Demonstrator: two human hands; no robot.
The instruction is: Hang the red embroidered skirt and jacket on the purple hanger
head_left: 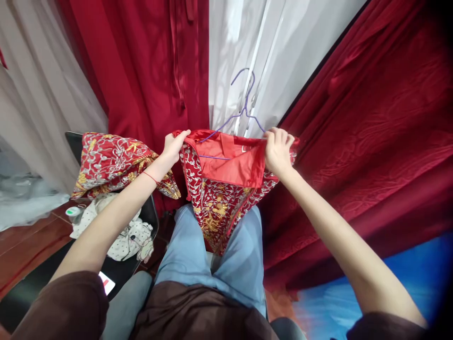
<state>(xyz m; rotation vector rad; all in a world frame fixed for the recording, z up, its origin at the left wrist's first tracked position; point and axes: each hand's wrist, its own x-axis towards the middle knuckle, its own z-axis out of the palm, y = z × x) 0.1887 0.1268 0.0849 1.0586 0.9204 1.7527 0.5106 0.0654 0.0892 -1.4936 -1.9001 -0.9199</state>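
Observation:
A red garment with gold and silver embroidery [215, 208] hangs in front of my knees, its plain red lining showing at the top. My left hand [176, 144] pinches its upper left corner. At the upper right, my right hand [279, 150] is closed over the garment's edge. A purple wire hanger [245, 108] sits inside the garment, its hook rising above the top edge and its lower bar showing against the lining.
On a black chair [150, 215] at the left lie another embroidered red piece [113, 163] and a dotted white cloth [129, 238]. A phone [106, 283] lies near my left arm. Red curtains [148, 61] and white drapes [46, 85] hang around. Blue fabric [325, 307] is at lower right.

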